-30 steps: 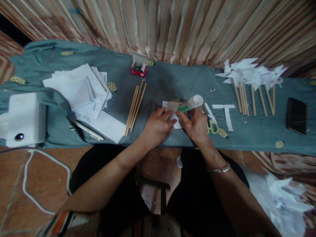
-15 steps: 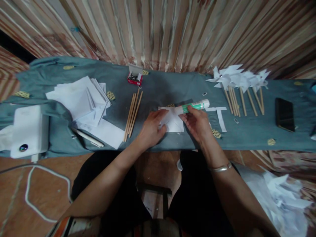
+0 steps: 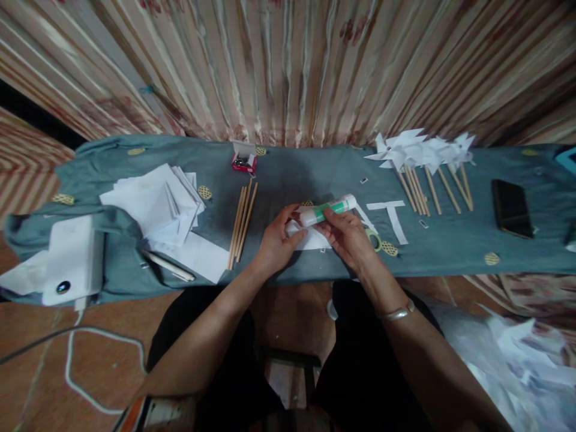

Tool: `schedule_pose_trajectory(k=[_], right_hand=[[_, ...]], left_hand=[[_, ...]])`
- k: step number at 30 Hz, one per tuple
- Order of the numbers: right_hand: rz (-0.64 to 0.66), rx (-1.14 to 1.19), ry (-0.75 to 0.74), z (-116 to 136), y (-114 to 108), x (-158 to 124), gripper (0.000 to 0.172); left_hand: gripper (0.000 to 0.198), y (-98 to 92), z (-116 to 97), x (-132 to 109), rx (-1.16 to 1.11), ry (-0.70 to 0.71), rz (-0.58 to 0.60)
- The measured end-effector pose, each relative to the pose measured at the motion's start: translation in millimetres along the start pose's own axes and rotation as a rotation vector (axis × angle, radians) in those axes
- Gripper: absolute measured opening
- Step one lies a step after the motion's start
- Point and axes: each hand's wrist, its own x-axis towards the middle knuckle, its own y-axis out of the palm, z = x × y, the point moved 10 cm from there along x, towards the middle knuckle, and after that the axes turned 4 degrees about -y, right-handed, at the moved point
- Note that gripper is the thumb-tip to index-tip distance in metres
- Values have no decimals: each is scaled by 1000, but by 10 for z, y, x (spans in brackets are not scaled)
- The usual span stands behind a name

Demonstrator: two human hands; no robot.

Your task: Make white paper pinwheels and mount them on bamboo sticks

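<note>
A white and green glue stick (image 3: 332, 208) slants across the middle in front of me. My right hand (image 3: 351, 237) is closed around its right part, thumb on top. The fingers and thumb of my left hand (image 3: 279, 240) close around its left end, which they partly hide. Beneath the glue stick, between both hands, lies a folded white paper piece (image 3: 314, 241), partly covered by the fingers. Beside my right hand are a light green ring-shaped roll (image 3: 373, 240) and white paper strips (image 3: 396, 223).
Left of my hands lie several wooden sticks (image 3: 243, 225), a red box of small metal pieces (image 3: 243, 161), stacked paper (image 3: 150, 204), a pen (image 3: 168, 266) and a white device (image 3: 74, 258). To the right are paper pinwheels (image 3: 423, 150) on sticks and a black phone (image 3: 512, 207).
The glue stick has moved left and tilted, its left end coming into my left hand. The light green roll has come into view beside my right wrist. The camera view has shifted slightly.
</note>
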Motion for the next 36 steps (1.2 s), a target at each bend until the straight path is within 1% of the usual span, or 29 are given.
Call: schedule_pose_trajectory(k=[4, 12, 17, 21, 24, 27, 29, 33, 36], right_hand=[[-14, -32, -12, -12, -20, 7, 37], [-15, -49, -8, -9, -13, 6, 37], [-36, -79, -19, -6, -30, 5, 39], [-25, -128, -23, -8, -30, 5, 40], [-41, -157, -17, -24, -42, 1, 41], [-50, -170, -12, -37, -30, -8, 44], [-30, -184, -15, -39, 9, -13, 47], [22, -231, -37, -28, 95, -22, 46], [23, -248, -46, -27, 113, -29, 45]], left_hand=[[56, 11, -6, -5, 6, 21, 12], [56, 15, -119, -31, 188, 121, 17], [56, 19, -217, -72, 278, 228, 13], [57, 69, -245, -102, 346, 295, 42], [58, 111, -234, -120, 387, 324, 61], [58, 134, -202, -132, 381, 337, 66], [57, 138, -186, -141, 352, 344, 62], [53, 130, -182, -157, 303, 348, 47], [50, 114, -187, -169, 294, 343, 28]])
